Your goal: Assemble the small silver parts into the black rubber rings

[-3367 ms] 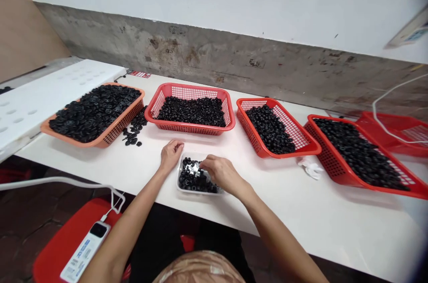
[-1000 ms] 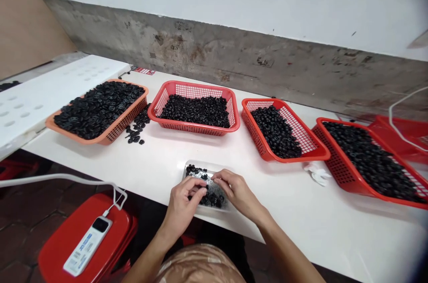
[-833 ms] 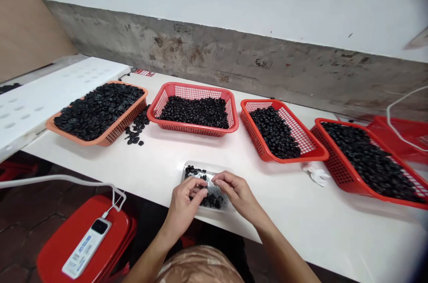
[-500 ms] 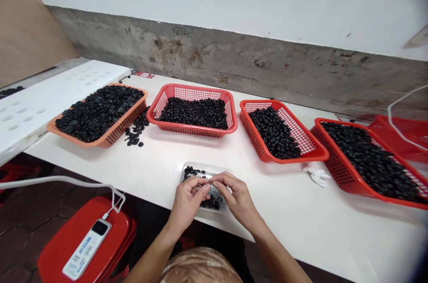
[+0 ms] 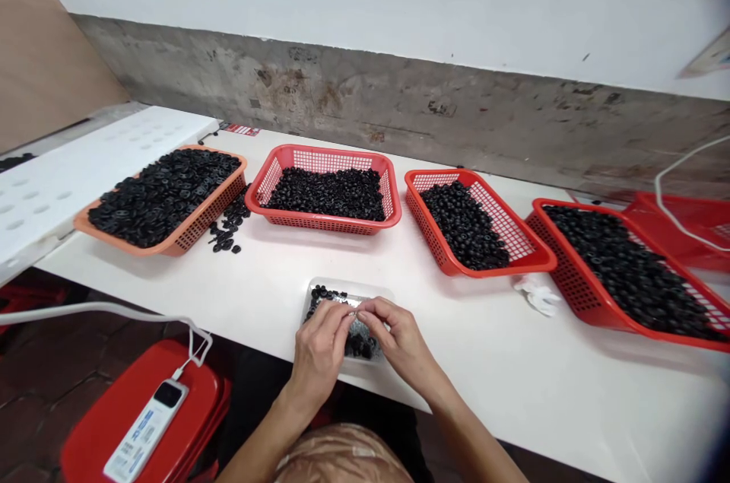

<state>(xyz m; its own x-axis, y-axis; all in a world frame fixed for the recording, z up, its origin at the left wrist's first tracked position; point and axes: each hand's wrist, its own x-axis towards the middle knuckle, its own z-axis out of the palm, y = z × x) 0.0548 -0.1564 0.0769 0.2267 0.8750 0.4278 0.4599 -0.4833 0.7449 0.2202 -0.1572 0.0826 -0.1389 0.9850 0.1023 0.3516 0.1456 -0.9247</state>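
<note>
My left hand (image 5: 320, 342) and my right hand (image 5: 396, 335) meet fingertip to fingertip above a small pale tray (image 5: 373, 290). Both are closed in a pinch; whatever sits between the fingertips is too small and covered to name. Small round black parts (image 5: 323, 293) lie at the tray's far left. Another heap of black parts (image 5: 359, 347) rests in its near part, below my hands. My wrists and fingers hide some of the tray.
Behind stand an orange basket (image 5: 197, 228), a pink-red basket (image 5: 325, 223) and two red baskets (image 5: 530, 258), holding black parts. Loose black pieces (image 5: 228, 224) lie on the white table (image 5: 274, 278). Crumpled tissue (image 5: 537, 295) is at right. A power bank (image 5: 147, 430) sits on a red stool (image 5: 103, 407).
The left hand has turned slightly, its fingers now more closed over toward the right hand's fingertips. The view has shifted a little; the baskets stand as before.
</note>
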